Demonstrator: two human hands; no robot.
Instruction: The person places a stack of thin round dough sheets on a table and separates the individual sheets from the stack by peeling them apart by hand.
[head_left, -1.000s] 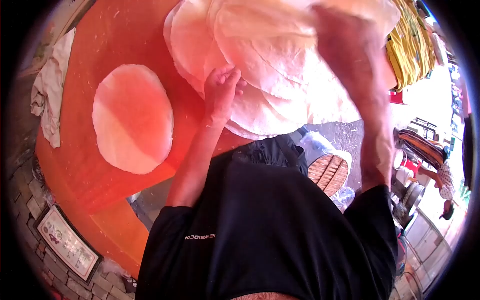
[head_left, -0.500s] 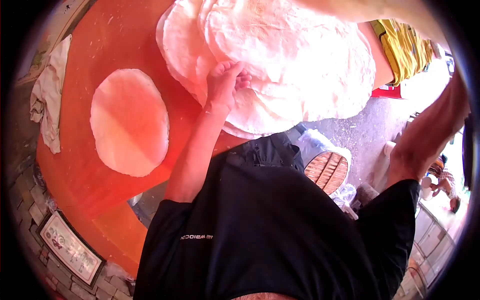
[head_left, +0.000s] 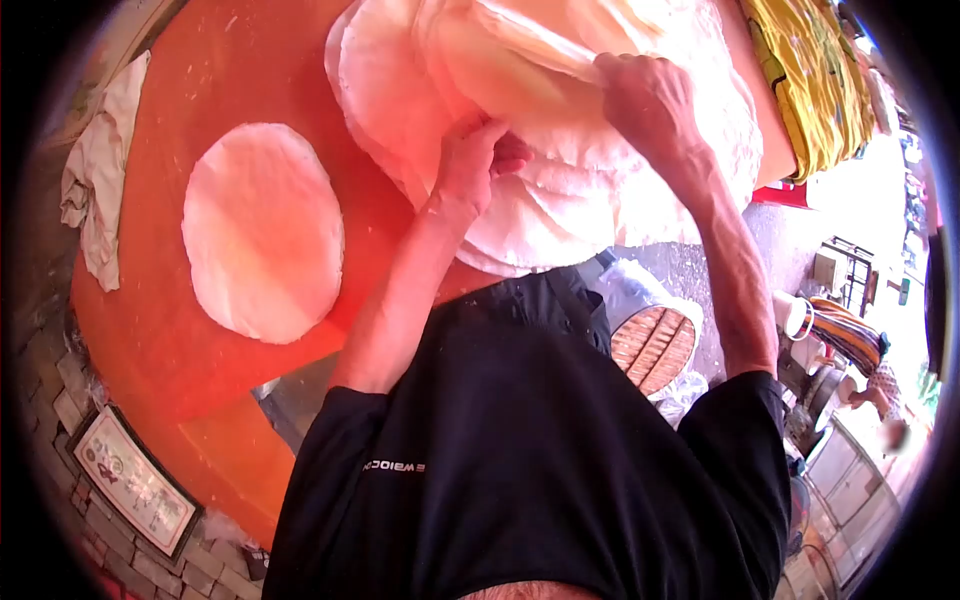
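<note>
One flatbread (head_left: 545,48) | right hand (head_left: 652,108) pinching it | left hand (head_left: 472,168): grip unclear | shirt lettering (head_left: 398,466): blurred

Left of the orange table (head_left: 150,330), brick paving (head_left: 60,395) is observed; a framed panel (head_left: 135,483) is seen close beside the table's edge. Right of the table, a grey floor (head_left: 775,245) is noted, and farther right, bright light (head_left: 850,200) is recorded.
</note>
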